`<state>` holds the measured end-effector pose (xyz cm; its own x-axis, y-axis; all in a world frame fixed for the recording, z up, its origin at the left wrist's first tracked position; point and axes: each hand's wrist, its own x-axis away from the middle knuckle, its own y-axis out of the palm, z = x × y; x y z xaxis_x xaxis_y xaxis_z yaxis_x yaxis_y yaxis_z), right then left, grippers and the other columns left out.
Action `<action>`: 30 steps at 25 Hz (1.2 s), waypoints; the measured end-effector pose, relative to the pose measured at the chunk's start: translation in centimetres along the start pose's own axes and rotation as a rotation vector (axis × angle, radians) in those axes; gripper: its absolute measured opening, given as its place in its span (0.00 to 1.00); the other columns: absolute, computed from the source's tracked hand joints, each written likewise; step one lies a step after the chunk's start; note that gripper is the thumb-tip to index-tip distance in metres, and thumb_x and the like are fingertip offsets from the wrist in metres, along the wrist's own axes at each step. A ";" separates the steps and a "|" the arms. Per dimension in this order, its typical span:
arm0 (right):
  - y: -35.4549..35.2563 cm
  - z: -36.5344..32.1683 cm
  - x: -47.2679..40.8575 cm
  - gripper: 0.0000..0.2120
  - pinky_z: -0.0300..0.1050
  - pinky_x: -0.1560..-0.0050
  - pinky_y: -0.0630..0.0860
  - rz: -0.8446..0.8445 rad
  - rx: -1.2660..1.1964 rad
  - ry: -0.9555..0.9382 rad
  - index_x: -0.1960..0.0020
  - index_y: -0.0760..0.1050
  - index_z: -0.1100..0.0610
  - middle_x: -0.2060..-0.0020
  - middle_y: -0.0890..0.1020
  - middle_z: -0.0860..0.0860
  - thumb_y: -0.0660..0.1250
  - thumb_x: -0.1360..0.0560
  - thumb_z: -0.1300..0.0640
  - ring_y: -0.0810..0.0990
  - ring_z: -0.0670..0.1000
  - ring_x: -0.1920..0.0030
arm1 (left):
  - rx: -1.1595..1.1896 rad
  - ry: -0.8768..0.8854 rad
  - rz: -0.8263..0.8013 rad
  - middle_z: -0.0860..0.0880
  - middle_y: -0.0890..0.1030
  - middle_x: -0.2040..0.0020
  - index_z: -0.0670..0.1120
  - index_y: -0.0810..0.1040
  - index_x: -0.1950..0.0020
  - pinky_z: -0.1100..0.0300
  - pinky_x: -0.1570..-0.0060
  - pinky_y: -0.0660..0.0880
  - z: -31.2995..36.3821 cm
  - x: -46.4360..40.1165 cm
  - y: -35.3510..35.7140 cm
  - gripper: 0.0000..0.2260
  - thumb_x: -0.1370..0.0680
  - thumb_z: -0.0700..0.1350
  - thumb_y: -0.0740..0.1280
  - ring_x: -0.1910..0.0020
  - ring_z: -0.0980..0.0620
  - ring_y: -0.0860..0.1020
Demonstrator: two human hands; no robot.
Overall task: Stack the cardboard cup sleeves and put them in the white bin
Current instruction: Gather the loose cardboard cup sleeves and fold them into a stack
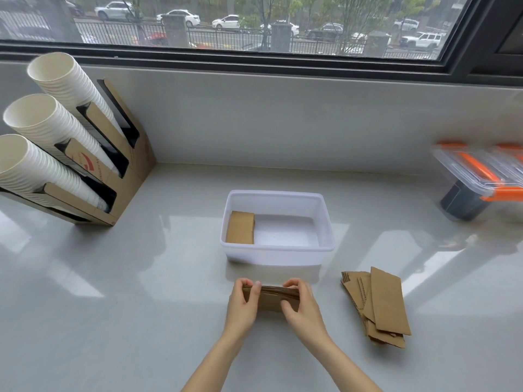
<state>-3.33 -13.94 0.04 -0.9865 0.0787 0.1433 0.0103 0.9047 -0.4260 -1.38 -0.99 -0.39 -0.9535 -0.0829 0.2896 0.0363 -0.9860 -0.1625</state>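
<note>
Before white bin (325, 222), hands (243, 304) (302, 306) squaring flat cardboard sleeves (271, 298)

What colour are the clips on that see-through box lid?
Orange, on the clear container lid, seen from the head camera.

Counter (141, 278): runs below the window (254, 21), carries everything listed
Bin (278, 257): centre of counter, just beyond the hands
Sleeves in bin (240, 232): one stack, against the bin's left wall
Held stack (273, 297): between left hand (244, 302) and right hand (304, 305), on the near side of the bin, apart from it
Loose pile (377, 304): flat on counter, right of the hands, near-right of the bin, sleeves overlapping
Cup rack (121, 171): far left, against the back wall, three rows of cups (56, 128) lying in it
Lidded box (481, 171): far right edge, well apart from the bin
</note>
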 end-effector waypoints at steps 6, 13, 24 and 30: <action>0.6 0.3 -0.4 0.04 0.31 0.57 0.68 0.099 -0.226 0.151 0.49 0.66 0.55 0.55 0.73 0.49 0.57 0.22 0.57 0.72 0.48 0.53 | -0.082 0.025 -0.087 0.52 0.71 0.56 0.45 0.65 0.50 0.74 0.58 0.67 -0.6 0.2 -0.1 0.05 0.21 0.46 0.57 0.53 0.52 0.70; 0.4 0.6 -0.3 0.05 0.32 0.57 0.66 0.074 -0.111 0.121 0.56 0.66 0.52 0.58 0.74 0.50 0.55 0.22 0.53 0.72 0.52 0.52 | -0.326 0.121 -0.249 0.53 0.70 0.59 0.48 0.62 0.48 0.73 0.61 0.67 -1.2 0.0 -2.0 0.08 0.23 0.37 0.56 0.59 0.54 0.69; -1.5 -0.2 0.9 0.09 0.24 0.62 0.72 0.120 -0.159 0.120 0.47 0.68 0.52 0.54 0.78 0.49 0.62 0.25 0.61 0.77 0.44 0.55 | -0.121 0.153 -0.225 0.54 0.78 0.55 0.47 0.70 0.47 0.76 0.59 0.72 1.7 -0.5 -2.2 0.08 0.23 0.37 0.61 0.54 0.58 0.76; -1.7 -1.7 1.2 0.09 0.35 0.60 0.73 0.188 -0.223 0.102 0.47 0.69 0.52 0.54 0.79 0.50 0.63 0.26 0.60 0.78 0.48 0.54 | 0.006 0.119 -0.309 0.50 0.80 0.50 0.49 0.73 0.48 0.67 0.55 0.77 3.4 -0.6 -2.9 0.07 0.23 0.39 0.61 0.50 0.55 0.78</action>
<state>-4.22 -14.70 2.43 -0.9427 0.2847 0.1740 0.2376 0.9390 -0.2487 0.05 1.45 3.09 -0.9478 0.2378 0.2126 -0.2591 -0.9627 -0.0781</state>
